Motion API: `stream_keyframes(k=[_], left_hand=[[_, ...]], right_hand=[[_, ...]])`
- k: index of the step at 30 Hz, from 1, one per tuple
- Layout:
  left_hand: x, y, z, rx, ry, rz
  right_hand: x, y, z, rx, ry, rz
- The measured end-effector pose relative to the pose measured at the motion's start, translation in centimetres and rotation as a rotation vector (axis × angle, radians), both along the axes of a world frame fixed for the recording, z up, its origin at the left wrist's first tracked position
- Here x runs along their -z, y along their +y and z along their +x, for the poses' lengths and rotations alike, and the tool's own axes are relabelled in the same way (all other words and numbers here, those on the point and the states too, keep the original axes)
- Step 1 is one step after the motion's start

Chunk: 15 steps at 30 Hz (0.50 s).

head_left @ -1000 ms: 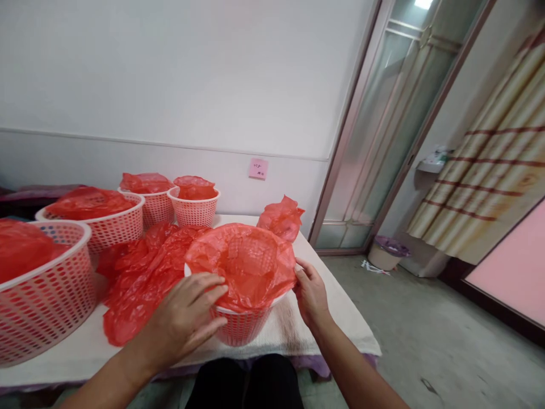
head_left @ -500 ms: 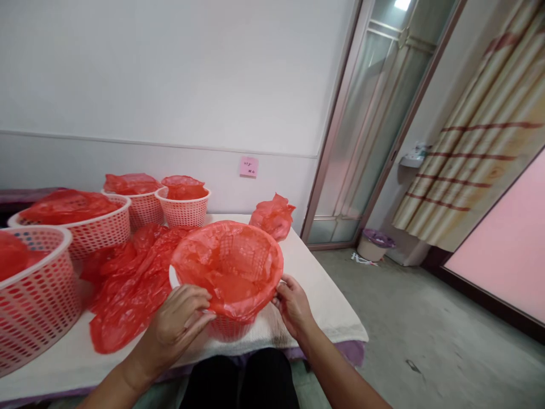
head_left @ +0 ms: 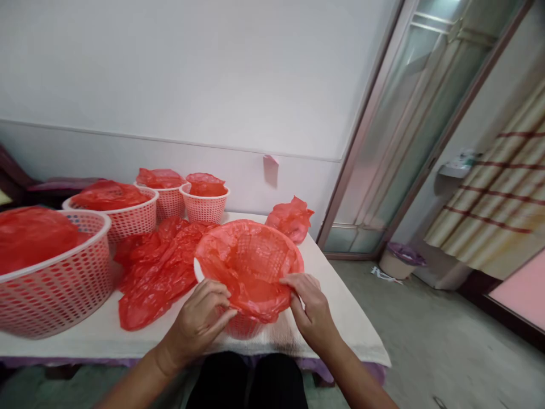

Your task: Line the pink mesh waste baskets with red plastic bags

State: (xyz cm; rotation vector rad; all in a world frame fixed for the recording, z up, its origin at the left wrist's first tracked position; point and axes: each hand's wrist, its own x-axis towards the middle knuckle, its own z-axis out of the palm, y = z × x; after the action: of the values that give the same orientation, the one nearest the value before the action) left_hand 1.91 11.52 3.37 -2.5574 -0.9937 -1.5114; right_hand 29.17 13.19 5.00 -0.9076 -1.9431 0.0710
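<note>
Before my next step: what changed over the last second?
The right hand has moved from the right side toward the front of the basket between the hands, fingers now over the red liner. The pink note has lifted. The left hand stays at the near-left rim; loose red bags and other baskets stay put.

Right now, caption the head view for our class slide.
Left hand and right hand touch red plastic lining a basket.

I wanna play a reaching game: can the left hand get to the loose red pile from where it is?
Probably yes: the pile lies close by the left hand, with nothing seeming to stand between. It's at the near edge of the basket now, so it'd likely leave that first.
</note>
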Motion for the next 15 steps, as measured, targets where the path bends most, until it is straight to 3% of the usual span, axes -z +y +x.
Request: stream_keyframes(k=[4, 8, 11, 15], left_hand=[[0.1, -0.9, -1.1, -0.109, -0.153, -0.06], [-0.6, -0.1, -3.1, -0.254, -0.26, -0.251], [-1.0, 1.2, -4.2, -0.293, -0.288, -0.413], [-1.5, 1.7, -4.6, -0.283, -0.214, -0.408]], right_hand=[[0.5, 0.1, 0.3, -0.067, -0.032, -0.045], [1.1, 0.4, 0.6, -0.091, -0.055, -0.059], [1.7, 0.5, 0.3, -0.058, -0.058, -0.005], [2.5, 0.5, -0.1, -0.027, -0.063, 0.057]])
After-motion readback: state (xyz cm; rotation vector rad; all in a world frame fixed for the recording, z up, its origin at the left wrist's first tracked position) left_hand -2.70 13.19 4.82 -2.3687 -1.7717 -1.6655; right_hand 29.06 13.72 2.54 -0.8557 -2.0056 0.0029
